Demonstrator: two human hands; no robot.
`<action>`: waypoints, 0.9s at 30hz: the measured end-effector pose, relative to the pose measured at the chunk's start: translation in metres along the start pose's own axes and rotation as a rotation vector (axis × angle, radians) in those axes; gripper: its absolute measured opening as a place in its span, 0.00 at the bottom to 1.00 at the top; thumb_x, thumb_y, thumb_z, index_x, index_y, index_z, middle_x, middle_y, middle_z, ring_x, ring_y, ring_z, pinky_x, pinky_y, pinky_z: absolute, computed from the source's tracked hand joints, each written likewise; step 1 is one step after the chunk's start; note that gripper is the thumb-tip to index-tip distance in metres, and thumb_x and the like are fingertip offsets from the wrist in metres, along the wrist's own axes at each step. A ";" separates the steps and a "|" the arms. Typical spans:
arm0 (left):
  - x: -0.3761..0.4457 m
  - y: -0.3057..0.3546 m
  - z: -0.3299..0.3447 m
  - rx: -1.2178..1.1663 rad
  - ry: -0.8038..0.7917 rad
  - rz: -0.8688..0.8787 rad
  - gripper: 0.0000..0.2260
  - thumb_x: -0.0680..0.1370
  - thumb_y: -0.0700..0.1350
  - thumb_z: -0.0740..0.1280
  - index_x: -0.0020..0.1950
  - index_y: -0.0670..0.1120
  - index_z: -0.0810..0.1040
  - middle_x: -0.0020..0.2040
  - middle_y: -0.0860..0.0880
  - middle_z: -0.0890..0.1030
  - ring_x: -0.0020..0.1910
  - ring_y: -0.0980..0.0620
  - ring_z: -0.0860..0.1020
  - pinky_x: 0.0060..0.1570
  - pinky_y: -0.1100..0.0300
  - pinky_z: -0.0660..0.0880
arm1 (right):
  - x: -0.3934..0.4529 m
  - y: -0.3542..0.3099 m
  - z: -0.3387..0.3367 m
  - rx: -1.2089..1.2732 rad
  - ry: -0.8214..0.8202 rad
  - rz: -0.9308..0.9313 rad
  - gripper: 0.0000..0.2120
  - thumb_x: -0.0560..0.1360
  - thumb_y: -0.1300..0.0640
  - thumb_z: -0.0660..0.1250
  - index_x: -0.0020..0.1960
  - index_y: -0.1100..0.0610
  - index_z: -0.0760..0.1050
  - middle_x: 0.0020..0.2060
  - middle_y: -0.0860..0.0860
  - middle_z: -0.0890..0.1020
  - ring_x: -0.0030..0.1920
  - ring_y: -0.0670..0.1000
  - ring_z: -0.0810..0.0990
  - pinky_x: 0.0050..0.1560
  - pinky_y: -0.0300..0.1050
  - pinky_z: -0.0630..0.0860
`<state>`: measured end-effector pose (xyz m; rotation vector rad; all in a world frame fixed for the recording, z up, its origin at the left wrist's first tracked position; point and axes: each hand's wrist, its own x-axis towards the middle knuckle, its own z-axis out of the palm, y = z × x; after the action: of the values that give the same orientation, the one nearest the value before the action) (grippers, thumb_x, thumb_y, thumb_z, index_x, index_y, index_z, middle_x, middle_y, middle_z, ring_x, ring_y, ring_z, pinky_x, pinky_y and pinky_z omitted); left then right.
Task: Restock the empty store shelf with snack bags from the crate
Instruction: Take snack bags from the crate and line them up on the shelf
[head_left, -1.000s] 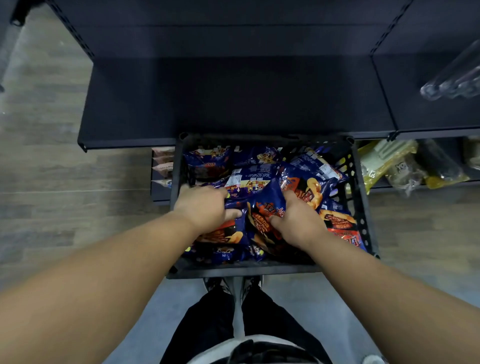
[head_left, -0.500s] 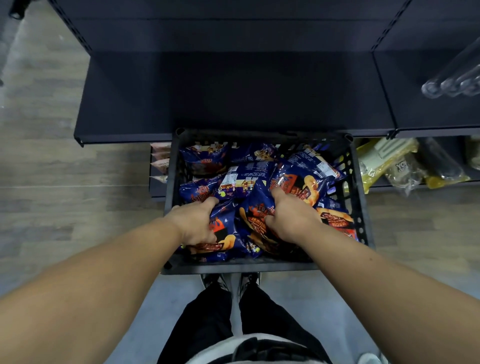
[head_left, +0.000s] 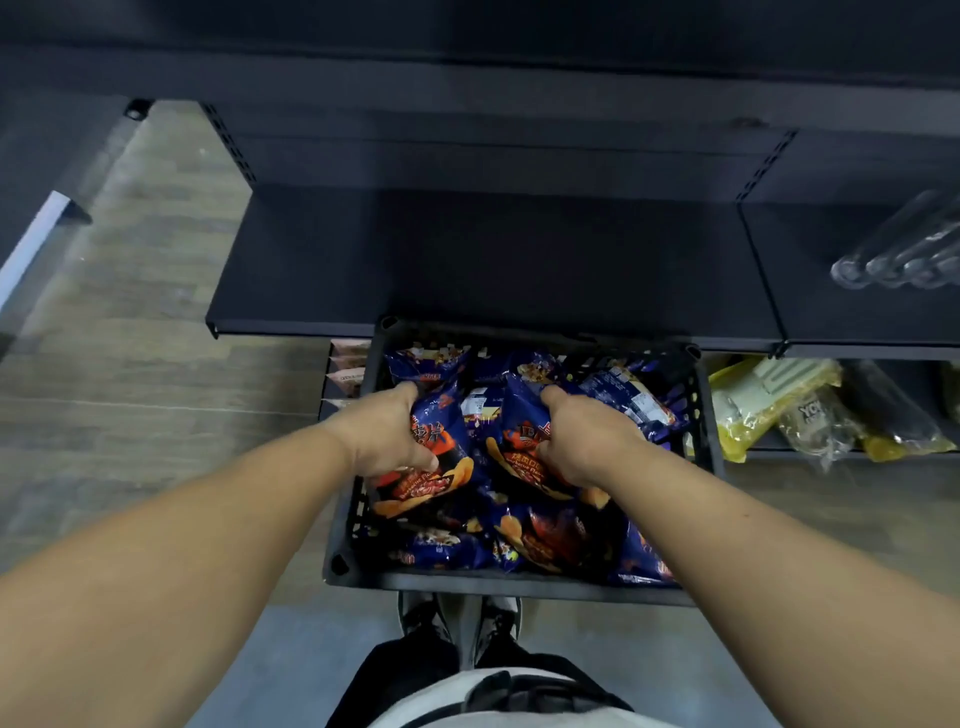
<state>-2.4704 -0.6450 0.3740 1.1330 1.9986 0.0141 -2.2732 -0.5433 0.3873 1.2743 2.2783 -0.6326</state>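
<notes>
Crate (head_left: 511, 584): black plastic, set on the floor against the front edge of the dark shelf (head_left: 488, 260); filled with blue snack bags.
Left hand (head_left: 387, 436): fingers curled round the left edge of a blue snack bag (head_left: 434, 462), thumb pressed on its printed face; bag is gripped and tilted up above the pile.
Right hand (head_left: 584, 441): fingers curled into the right side of a second blue bag (head_left: 519, 447); bag is gripped, just beside the left-hand bag.
Loose bags (head_left: 545, 540): heaped below and beyond both sets of fingertips, inside the crate walls.
Shelf: board surface seen bare, beyond the fingertips.
Yellow packets (head_left: 769, 405): lodged on a lower shelf, right of the right hand.
Clear bottles (head_left: 904, 260): lying on the neighbouring shelf board, far right.
</notes>
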 end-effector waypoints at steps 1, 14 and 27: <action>-0.003 0.002 -0.005 0.002 0.010 0.007 0.30 0.67 0.52 0.78 0.63 0.49 0.67 0.50 0.51 0.79 0.48 0.51 0.78 0.51 0.54 0.77 | -0.001 0.000 -0.006 -0.005 0.007 -0.007 0.26 0.79 0.53 0.64 0.73 0.51 0.58 0.58 0.54 0.76 0.57 0.58 0.76 0.51 0.51 0.75; -0.043 0.046 -0.062 0.004 0.270 0.109 0.22 0.68 0.53 0.70 0.57 0.52 0.64 0.44 0.52 0.78 0.42 0.52 0.78 0.43 0.55 0.76 | -0.028 -0.003 -0.075 0.081 0.212 -0.101 0.15 0.73 0.49 0.63 0.60 0.46 0.68 0.44 0.47 0.75 0.45 0.52 0.76 0.43 0.47 0.75; -0.090 0.029 -0.135 0.063 0.425 0.255 0.17 0.69 0.48 0.69 0.55 0.54 0.69 0.43 0.52 0.80 0.42 0.51 0.79 0.43 0.53 0.77 | -0.073 -0.055 -0.139 0.015 0.427 -0.181 0.12 0.74 0.49 0.62 0.55 0.46 0.66 0.39 0.47 0.72 0.45 0.53 0.72 0.45 0.47 0.68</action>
<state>-2.5149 -0.6432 0.5328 1.5185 2.2137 0.3516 -2.3093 -0.5354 0.5499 1.3208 2.7640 -0.4709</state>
